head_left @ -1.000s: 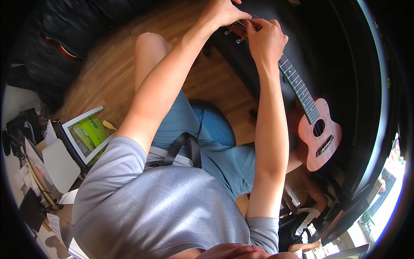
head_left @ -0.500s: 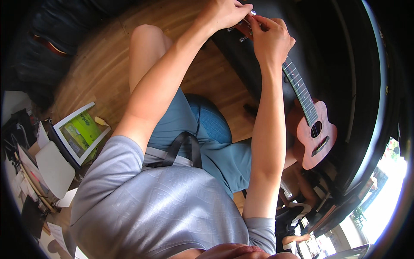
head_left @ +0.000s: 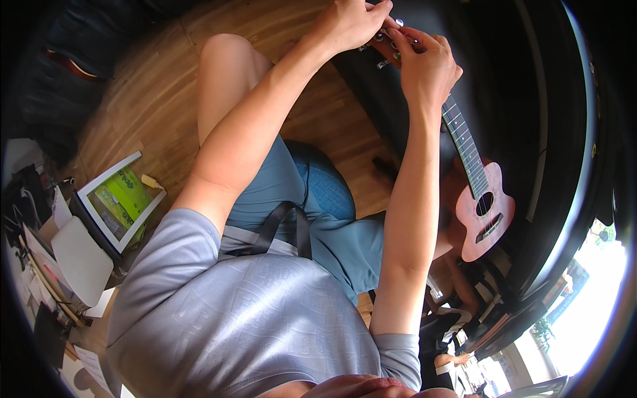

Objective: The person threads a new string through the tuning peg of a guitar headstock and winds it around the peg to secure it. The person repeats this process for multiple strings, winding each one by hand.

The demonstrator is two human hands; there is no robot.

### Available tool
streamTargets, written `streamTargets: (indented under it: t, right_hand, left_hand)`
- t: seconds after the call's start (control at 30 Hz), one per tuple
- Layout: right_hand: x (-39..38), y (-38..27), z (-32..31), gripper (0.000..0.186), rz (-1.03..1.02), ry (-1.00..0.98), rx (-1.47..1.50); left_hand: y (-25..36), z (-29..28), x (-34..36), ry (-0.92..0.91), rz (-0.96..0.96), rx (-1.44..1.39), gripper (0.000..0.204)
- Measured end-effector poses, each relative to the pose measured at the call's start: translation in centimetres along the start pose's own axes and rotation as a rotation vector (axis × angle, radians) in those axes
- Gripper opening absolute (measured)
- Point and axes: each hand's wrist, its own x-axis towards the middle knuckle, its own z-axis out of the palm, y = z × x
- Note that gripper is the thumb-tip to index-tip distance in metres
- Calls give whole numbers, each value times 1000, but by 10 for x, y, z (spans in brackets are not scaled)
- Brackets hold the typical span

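Note:
A pink-brown ukulele [head_left: 495,184] lies on its back at the right, its neck running up and left to a headstock with silvery tuning pegs. My left hand [head_left: 350,25] is just beyond the end of the headstock, thumb and fingertips pinched together. Over the headstock, my right hand [head_left: 428,69] has its fingers curled and pressed together beside the pegs. The two sets of fingertips almost meet. Whatever thin thing they pinch is too small to make out. Part of the upper neck is hidden behind my right hand.
A black piano-like surface [head_left: 511,126] spans the right side. Wooden flooring [head_left: 159,99] shows at the left, near a white-framed box with a green package [head_left: 123,199] and a white chair-like panel [head_left: 83,259]. Another person's arm [head_left: 458,278] is at lower right.
Both hands have shifted slightly right and down, and more of the pegs shows between them. The ukulele's body sits a little further left in the view.

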Motion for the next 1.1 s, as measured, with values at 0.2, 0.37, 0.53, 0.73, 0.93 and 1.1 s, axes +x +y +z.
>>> streamTargets:
  t: [0.2,0.37,0.53,0.73,0.93,1.1]
  right_hand:
    - [1,-3,0,22,-2,1,-11]
    - [0,-7,-1,23,9,14,-36]
    - [1,-7,-3,25,8,3,-32]
    - [2,-5,-3,26,24,-19,1]
    - [2,-5,-3,25,26,-15,33]
    - [2,-5,-5,25,0,-27,20]
  left_hand:
    - [-6,0,1,-8,-1,-86,23]
    - [10,-8,-8,7,-73,-80,22]
    - [11,-6,-12,39,14,78,22]
    - [17,-8,-19,46,24,165,24]
    - [28,-9,-24,7,-59,141,26]
    - [22,-7,-26,29,-27,144,27]
